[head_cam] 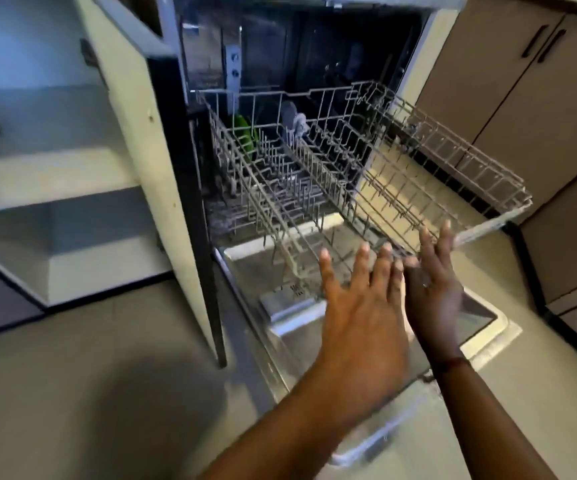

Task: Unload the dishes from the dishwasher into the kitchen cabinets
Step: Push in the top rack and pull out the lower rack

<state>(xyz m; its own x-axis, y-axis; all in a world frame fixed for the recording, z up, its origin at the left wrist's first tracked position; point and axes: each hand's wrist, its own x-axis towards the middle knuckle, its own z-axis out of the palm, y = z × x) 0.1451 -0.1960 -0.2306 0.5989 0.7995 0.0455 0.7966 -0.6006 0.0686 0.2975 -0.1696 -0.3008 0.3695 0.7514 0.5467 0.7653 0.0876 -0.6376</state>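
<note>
Before open dishwasher (314, 46): both arms stretched forward, left hand (359, 306) and right hand (432, 289) side by side, fingers straight, spread wide, holding nothing, at front rim of pulled-out upper rack (453, 174). Green plate (245, 136) upright at back left.

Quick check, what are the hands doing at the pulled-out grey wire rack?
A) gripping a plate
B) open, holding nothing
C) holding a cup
B: left hand and right hand both have fingers spread at the front edge of the grey wire dishwasher rack, holding nothing.
</note>
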